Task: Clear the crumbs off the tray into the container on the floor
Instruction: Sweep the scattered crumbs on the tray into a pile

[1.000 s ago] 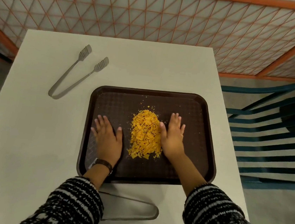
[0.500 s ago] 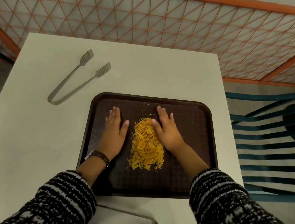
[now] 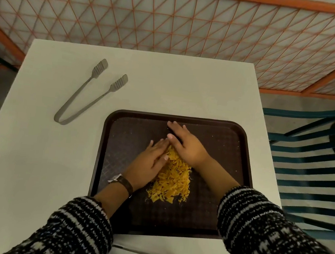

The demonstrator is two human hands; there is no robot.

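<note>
One tray [image 3: 229, 146], perhaps two tongs [image 3: 86, 96].

Your left sleeve [image 3: 75, 231] and right sleeve [image 3: 265, 232] are knitted in black-and-white stripes; a dark-strapped watch [image 3: 121, 183] circles your left wrist.

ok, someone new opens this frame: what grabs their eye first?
The bright yellow pile of crumbs in the middle of the dark brown tray, with the left hand and right hand laid flat against either side of it. After that, the metal tongs on the white table far left of the tray, and the orange lattice fence behind.
</note>
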